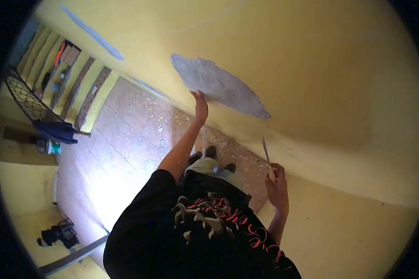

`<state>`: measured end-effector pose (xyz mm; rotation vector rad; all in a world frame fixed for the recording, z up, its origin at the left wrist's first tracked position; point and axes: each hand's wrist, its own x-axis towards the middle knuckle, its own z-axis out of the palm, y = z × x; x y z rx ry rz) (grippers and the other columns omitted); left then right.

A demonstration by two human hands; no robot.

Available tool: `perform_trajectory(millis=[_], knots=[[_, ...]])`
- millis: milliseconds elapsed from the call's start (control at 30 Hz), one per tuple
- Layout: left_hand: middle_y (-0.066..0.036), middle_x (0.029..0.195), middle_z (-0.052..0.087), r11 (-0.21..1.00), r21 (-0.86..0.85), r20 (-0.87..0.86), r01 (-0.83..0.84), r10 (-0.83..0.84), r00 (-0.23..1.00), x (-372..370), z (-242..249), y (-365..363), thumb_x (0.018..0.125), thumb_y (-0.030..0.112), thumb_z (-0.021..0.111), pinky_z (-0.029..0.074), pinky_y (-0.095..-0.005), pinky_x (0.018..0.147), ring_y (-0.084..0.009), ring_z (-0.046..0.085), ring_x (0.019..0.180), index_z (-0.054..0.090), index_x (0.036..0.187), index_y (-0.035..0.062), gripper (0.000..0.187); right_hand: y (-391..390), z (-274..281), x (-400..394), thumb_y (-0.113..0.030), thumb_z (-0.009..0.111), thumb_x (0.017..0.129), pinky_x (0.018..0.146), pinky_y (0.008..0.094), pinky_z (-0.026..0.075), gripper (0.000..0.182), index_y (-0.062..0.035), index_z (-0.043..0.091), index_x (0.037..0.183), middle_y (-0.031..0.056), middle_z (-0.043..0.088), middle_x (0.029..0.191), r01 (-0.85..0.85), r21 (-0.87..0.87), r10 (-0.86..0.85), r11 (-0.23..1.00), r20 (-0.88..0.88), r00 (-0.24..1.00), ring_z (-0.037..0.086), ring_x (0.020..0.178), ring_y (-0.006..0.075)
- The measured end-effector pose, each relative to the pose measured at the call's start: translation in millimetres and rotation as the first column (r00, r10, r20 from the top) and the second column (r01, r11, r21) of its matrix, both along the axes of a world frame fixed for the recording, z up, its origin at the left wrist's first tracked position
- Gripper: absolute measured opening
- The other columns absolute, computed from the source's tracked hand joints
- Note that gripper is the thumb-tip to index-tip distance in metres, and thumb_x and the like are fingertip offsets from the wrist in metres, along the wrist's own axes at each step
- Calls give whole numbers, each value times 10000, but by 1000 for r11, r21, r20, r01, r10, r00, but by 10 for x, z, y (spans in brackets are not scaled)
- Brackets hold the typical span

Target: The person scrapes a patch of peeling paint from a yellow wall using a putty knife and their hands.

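My left hand (199, 108) is raised to the yellow wall (307, 79), its fingers stretched out at the lower edge of a bare grey patch (223, 88). The fingertips seem to touch the wall there. Lower and to the right, my right hand (278, 188) is closed around the light handle of a putty knife (266, 151). Its thin blade, seen nearly edge-on, points up toward the wall, apart from the patch.
Pale flakes lie scattered over the tiled floor (125, 125) around my shoes (211, 152). At left, steps (81, 83) carry several objects beside a metal railing (28, 100) with dark cloth (56, 131) over it. A bucket (54, 147) stands below. Another person (60, 235) is at lower left.
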<state>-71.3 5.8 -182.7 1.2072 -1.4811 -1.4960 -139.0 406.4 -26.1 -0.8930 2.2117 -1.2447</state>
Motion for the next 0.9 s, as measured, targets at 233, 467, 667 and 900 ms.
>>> perform_trajectory(millis=[233,467,667,900], knots=[[-226,1540,254,768,300,-25,565,-586,810,440,323,1007,1022,526,276,162,-381,1173,-339,239,1429,183,1504,-10,727,-928,679,-192,-174,523,970,679,301,499,362,-29,487,1299,96,667,935,-200,159,144,967,308,940,595,693,153],[-338,1527,136,925,-286,32,250,-251,967,229,942,1224,1029,323,393,176,-407,1165,-406,153,1446,75,1482,-96,694,-2073,116,-14,-189,492,988,834,411,513,359,-35,491,1313,242,645,1095,-302,47,303,952,-279,911,660,974,366],[-324,1547,50,893,-380,-111,241,-303,946,262,1154,772,1011,247,416,144,-429,1172,-422,78,1455,66,1486,-87,679,-2505,189,225,-144,475,982,889,429,494,364,-17,484,1322,257,606,1197,-252,82,264,964,-215,940,605,1084,413],[-331,1542,65,878,-384,-90,285,-342,935,299,1258,518,992,233,448,125,-432,1179,-416,78,1456,72,1487,-87,698,-2685,375,256,-118,489,967,884,436,489,420,10,449,1366,294,588,1190,-237,139,271,962,-335,902,600,1075,425]])
